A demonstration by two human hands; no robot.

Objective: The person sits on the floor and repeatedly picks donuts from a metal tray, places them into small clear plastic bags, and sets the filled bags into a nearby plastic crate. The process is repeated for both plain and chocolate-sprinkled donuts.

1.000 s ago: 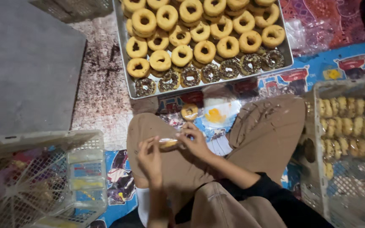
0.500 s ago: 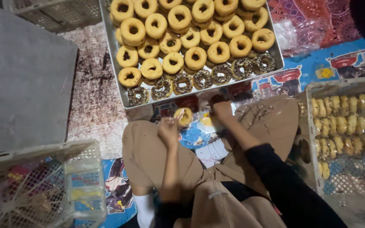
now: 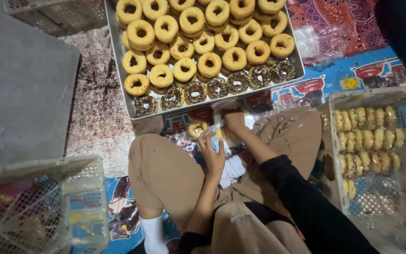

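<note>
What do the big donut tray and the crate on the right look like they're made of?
The tray looks like thin bare metal, probably aluminium: dull silver, with a rolled rim. The crate looks like moulded plastic, pale grey and matte, with a lattice wall and floor. It holds rows of packed donuts.

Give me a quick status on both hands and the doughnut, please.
Left hand and right hand close together over lap. Doughnut beside them in clear wrap. Tray just ahead.

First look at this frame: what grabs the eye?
The big metal tray at top, heaped with ring donuts, its near row chocolate-sprinkled. Below it the left hand and right hand meet over clear plastic wrap between the knees. At right, a white crate holds bagged donuts in rows.
</note>
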